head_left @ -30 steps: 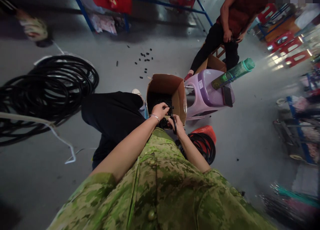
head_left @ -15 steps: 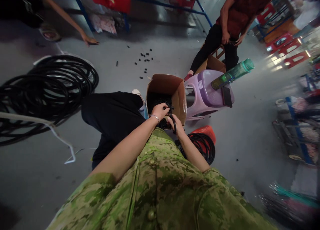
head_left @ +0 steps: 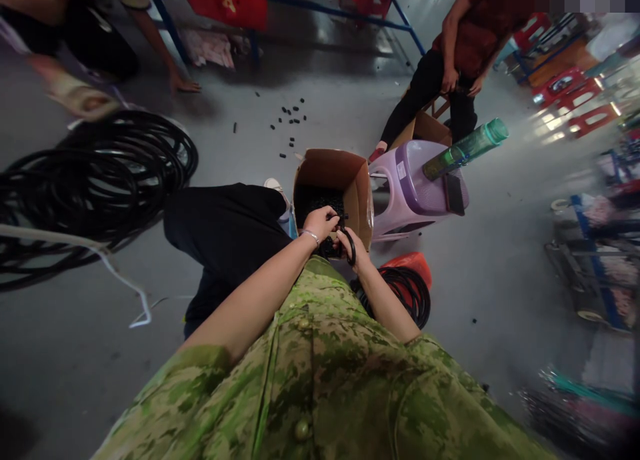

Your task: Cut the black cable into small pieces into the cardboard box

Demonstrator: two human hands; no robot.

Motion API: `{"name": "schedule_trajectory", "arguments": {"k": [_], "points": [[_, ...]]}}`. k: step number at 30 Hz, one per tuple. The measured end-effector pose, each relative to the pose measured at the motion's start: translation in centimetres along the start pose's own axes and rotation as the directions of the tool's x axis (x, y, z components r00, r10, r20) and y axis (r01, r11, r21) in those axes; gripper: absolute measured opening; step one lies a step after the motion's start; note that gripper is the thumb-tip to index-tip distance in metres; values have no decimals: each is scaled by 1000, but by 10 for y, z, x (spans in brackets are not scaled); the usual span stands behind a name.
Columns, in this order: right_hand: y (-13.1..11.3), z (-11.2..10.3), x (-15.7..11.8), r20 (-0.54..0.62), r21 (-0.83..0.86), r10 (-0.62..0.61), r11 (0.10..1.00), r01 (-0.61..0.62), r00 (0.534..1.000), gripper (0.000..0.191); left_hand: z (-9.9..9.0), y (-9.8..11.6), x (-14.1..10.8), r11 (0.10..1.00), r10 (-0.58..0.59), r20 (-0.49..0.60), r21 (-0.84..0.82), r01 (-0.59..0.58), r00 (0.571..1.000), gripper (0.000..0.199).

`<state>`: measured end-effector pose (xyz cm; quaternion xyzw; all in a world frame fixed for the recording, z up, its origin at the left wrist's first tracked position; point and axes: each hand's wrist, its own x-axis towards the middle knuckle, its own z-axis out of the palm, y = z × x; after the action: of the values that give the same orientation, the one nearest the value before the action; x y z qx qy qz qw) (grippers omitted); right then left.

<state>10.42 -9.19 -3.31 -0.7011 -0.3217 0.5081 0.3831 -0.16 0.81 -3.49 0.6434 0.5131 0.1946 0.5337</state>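
Over the mouth of an open cardboard box (head_left: 361,207), both of my hands work close together. My left hand (head_left: 321,223), with a bracelet at the wrist, is closed in a pinch on a thin black piece of tube, mostly hidden by the fingers. My right hand (head_left: 356,252) is wrapped round the black-handled scissors (head_left: 353,245), whose handle loop shows outside the fingers. The scissors' blades are too small and dark to make out beside the left fingertips. Many small black pieces (head_left: 320,199) lie inside the box.
Coiled black hose (head_left: 150,153) lies at left, another coil (head_left: 417,297) beside a red bag (head_left: 419,267) at right. A purple stool (head_left: 417,180) carries a green bottle (head_left: 467,150) and a phone (head_left: 455,195). Short black pieces (head_left: 291,141) dot the floor. Two co-workers are nearby.
My right hand's scissors loop has swung slightly right and looks wider, while the left hand stays in place. At upper left, a co-worker's body and foot have shifted further into view.
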Motion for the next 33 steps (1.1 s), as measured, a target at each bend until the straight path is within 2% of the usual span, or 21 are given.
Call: {"name": "schedule_trajectory", "arguments": {"k": [5, 12, 19, 28, 33], "points": [[-2, 0, 3, -12, 66, -22, 998, 23, 1000, 48, -1, 0, 0, 995, 53, -11, 88, -52, 999, 13], [4, -1, 4, -16, 60, -2, 998, 3, 1000, 51, -1, 1, 0, 992, 66, 2, 107, -66, 998, 14], [13, 1, 7, -135, 69, 16, 998, -7, 991, 58, 1, -3, 1, 995, 54, 21, 85, -56, 998, 13], [18, -1, 9, -32, 99, 178, 980, -175, 983, 47, 4, -6, 2, 998, 24, 83, 53, -28, 996, 14], [25, -2, 10, -40, 80, 168, 983, -165, 985, 50, 1, -3, 0, 986, 97, 117, 127, -111, 988, 10]]}}
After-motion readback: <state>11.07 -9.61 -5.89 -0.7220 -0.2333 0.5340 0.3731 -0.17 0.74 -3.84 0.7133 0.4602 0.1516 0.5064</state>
